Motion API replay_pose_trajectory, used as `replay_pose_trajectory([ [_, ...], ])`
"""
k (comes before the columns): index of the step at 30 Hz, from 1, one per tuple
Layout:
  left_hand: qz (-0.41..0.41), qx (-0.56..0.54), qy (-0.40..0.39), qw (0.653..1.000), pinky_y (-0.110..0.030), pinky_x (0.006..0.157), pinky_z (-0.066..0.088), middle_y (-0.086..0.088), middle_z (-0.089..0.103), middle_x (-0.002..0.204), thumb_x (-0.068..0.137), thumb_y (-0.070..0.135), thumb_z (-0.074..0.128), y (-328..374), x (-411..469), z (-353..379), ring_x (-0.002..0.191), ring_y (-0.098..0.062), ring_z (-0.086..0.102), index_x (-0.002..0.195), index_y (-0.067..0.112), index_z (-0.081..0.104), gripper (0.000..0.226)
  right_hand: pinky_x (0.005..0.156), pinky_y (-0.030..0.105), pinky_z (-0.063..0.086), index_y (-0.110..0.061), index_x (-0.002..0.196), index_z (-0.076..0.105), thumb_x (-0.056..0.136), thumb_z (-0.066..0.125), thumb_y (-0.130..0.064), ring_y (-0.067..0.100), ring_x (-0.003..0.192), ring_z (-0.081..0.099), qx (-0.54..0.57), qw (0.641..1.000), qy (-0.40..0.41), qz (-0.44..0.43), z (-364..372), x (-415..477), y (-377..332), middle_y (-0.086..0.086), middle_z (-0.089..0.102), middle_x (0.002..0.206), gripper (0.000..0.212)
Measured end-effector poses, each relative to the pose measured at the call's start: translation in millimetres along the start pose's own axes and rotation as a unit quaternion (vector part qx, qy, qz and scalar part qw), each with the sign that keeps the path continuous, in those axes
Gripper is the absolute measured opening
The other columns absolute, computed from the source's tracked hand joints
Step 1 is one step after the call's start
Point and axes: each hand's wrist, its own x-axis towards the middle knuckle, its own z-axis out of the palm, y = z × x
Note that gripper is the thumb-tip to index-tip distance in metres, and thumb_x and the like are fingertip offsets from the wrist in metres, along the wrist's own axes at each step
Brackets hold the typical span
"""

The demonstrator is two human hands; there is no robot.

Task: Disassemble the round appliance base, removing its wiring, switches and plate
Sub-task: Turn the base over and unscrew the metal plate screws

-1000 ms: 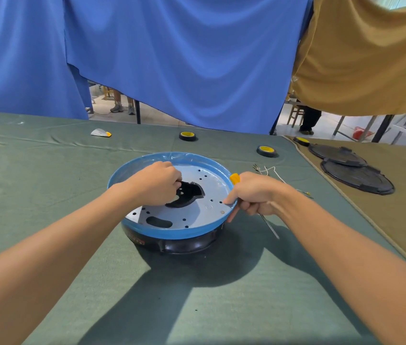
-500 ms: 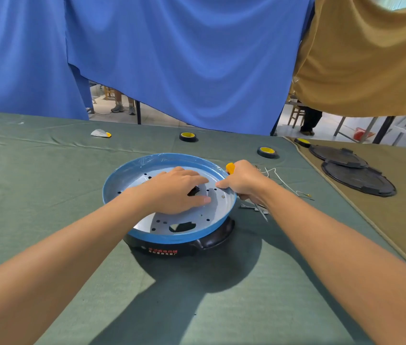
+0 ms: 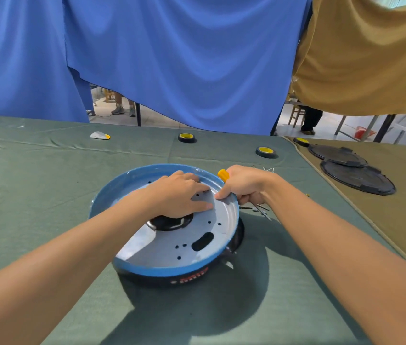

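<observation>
Base [image 3: 162,271] sat mid-table on the green cloth [image 3: 35,195], blue rim up, black body beneath. Silver plate [image 3: 172,245] lay inside the rim, pierced by small holes and one large dark opening.

Left hand [image 3: 179,192] lay flat on the far part of the plate, fingers straight and slightly spread, holding nothing.

Right hand [image 3: 244,186] was curled round a screwdriver [image 3: 223,175]. The yellow handle end showed above the fist and the shaft tip below it, over the cloth. Its thumb touched the rim's right edge.

Tape rolls [image 3: 186,137] lay beyond the base. Black lids [image 3: 357,176] lay well apart to the right.
</observation>
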Motion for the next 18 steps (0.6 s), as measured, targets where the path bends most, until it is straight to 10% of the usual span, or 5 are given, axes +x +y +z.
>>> replay_pose_trajectory([
  [6, -0.029, 0.001, -0.006, 1.000, -0.049, 0.102, 0.038, 0.000, 0.036, 0.145, 0.087, 0.071, 0.035, 7.4, -5.0, -1.9, 0.133, -0.025, 0.030, 0.142, 0.036, 0.040, 0.065, 0.037, 0.019, 0.021, -0.017, 0.063, 0.034, 0.088, 0.069, -0.030, 0.013, 0.034, 0.023, 0.042, 0.999, 0.021, -0.004, 3.1, 3.5, 3.2, -0.004, 0.031, 0.043, 0.044],
  [12, -0.045, -0.019, -0.036, 0.998, -0.050, 0.108, 0.030, 0.003, 0.022, 0.154, 0.088, 0.070, 0.032, 6.5, -0.6, -0.8, 0.141, -0.023, 0.019, 0.148, 0.033, 0.028, 0.071, 0.041, 0.020, 0.036, -0.009, 0.071, 0.061, 0.096, 0.051, -0.047, 0.013, 0.044, 0.044, 0.170, 0.945, 0.243, -0.138, -16.3, -15.8, -11.6, 0.008, 0.074, 0.077, 0.046],
  [18, -0.053, -0.014, -0.036, 0.998, -0.051, 0.109, 0.024, 0.006, 0.017, 0.156, 0.086, 0.074, 0.029, -1.2, 6.5, 2.1, 0.142, -0.022, 0.016, 0.149, 0.036, 0.023, 0.074, 0.074, 0.037, 0.048, -0.017, 0.041, 0.058, 0.090, 0.035, -0.070, 0.021, 0.071, 0.057, 0.114, 0.915, 0.356, -0.149, -31.7, -26.2, -29.0, -0.002, 0.061, 0.053, 0.076],
])
